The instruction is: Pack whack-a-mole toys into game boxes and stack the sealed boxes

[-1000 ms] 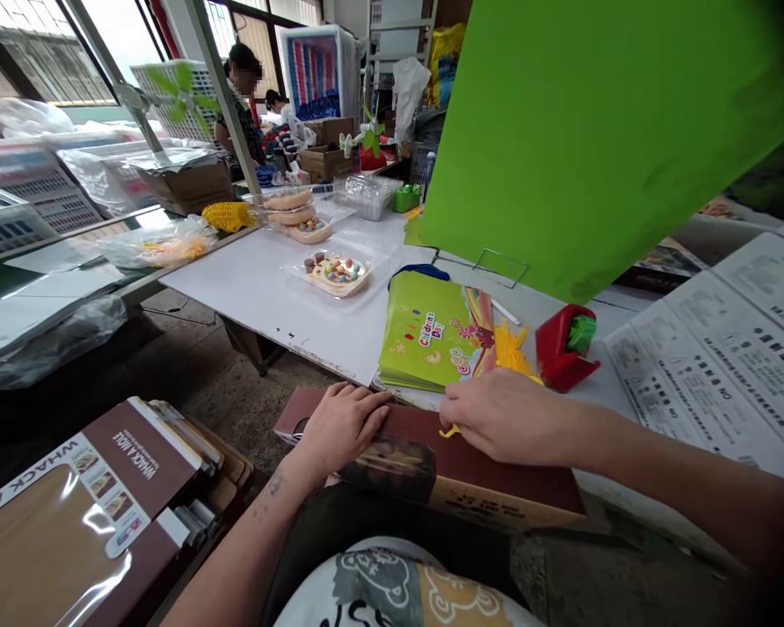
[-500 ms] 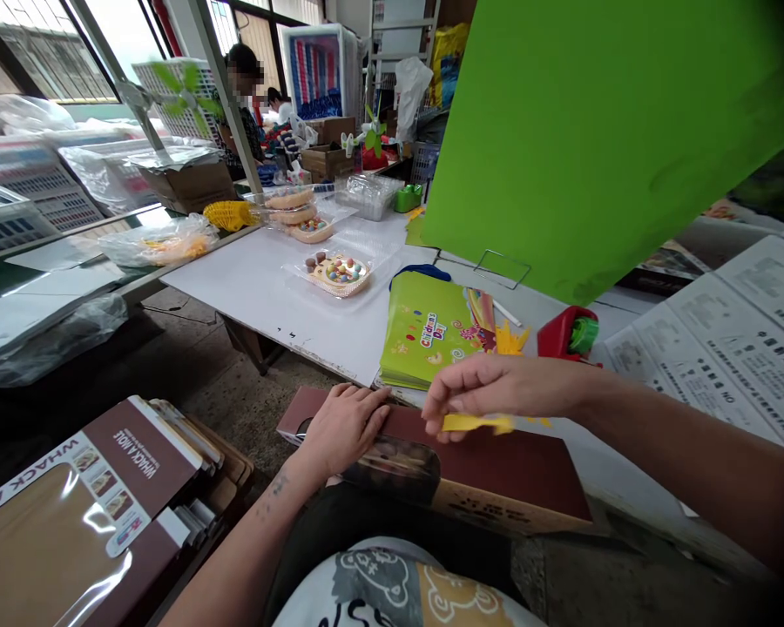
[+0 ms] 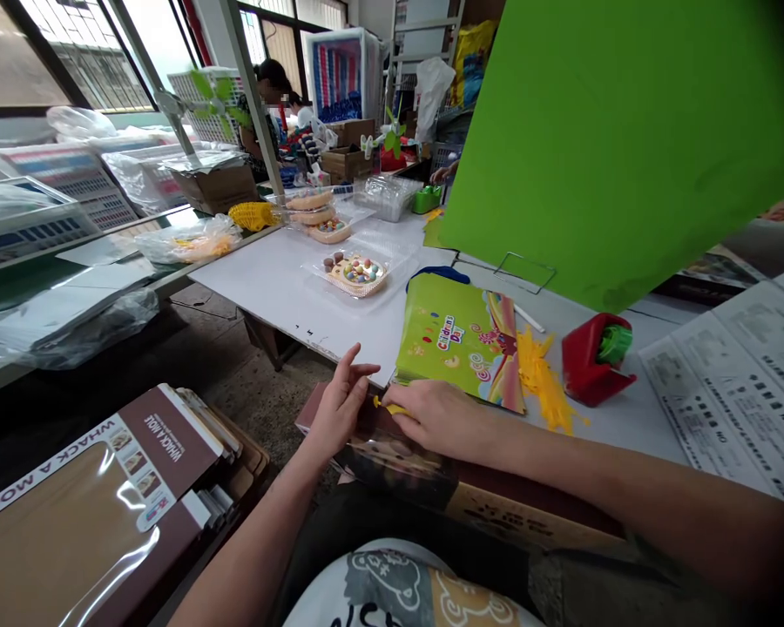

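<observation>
A flat brown toy box (image 3: 476,492) lies across my lap against the table's front edge. My right hand (image 3: 435,416) is closed on a small yellow strip (image 3: 390,407) and presses it down near the box's left end. My left hand (image 3: 340,405) rests on that left end, fingers apart, right beside the strip. A pile of the same yellow strips (image 3: 542,379) lies on the table beyond my right forearm, next to a stack of green "Children's Day" bags (image 3: 454,335).
A red tape dispenser (image 3: 591,359) sits right of the strips. A big green board (image 3: 620,139) stands behind. Toy trays (image 3: 356,272) lie on the white table (image 3: 267,287). Printed sheets (image 3: 738,383) cover the right side. Brown "Whack a Mole" boxes (image 3: 84,496) are stacked at lower left. People work at the back.
My right hand lifted a yellow strip from the pile, carried it left and set it down on the box's left end. My left hand raised its fingers. The view shifted slightly.
</observation>
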A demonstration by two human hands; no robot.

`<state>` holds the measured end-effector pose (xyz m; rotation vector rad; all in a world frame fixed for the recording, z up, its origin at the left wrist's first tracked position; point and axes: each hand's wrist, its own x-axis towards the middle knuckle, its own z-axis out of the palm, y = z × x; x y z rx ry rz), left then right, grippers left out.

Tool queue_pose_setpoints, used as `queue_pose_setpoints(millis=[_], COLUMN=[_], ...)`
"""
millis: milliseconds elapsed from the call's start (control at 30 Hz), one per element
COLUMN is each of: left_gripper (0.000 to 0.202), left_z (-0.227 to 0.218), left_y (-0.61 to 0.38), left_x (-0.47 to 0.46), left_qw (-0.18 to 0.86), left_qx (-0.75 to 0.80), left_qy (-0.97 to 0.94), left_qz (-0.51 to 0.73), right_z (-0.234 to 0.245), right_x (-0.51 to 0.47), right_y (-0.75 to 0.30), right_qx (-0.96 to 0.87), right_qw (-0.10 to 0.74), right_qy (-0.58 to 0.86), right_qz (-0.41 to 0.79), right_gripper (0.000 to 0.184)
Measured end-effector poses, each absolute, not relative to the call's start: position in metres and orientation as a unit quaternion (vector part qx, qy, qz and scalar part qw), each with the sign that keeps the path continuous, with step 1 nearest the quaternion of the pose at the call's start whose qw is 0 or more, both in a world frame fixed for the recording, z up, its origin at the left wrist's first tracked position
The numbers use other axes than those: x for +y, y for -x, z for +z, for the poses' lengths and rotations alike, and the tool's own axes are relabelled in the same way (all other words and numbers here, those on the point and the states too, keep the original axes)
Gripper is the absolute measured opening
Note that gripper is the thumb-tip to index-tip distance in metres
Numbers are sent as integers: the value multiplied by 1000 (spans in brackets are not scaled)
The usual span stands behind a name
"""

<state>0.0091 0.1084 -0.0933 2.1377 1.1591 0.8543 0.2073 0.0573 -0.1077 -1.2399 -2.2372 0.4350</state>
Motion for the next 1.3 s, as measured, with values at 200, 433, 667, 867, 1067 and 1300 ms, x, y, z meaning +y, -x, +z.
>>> queue_pose_setpoints(millis=[200,433,667,867,1067,1300], left_gripper=[56,54,53,50,50,50], left_z=[-95,-102,-96,-90,-91,-93], left_y=[-5,-3,-9,-15,-18,-19], left_x=[109,107,109,106,115,119], left_qw=[289,294,256,233,239,226], left_qx=[428,427,435,441,443,450], left_qy=[-795,-807,-825,-840,-832,-833], left_qz=[317,284,254,215,233,231], right_z=[-101,-92,-108,-101,-108,-113], right_x=[54,71,84,71,49,67], right_y=[-200,-204,-195,-245,-251,-220], right_qx=[-883,-918,-887,-828,-857,-885], right_qw=[178,150,211,331,278,172], right_qy=[428,352,408,452,426,426], right_qz=[69,103,53,27,86,74], right_gripper=[24,17,27,27,28,28])
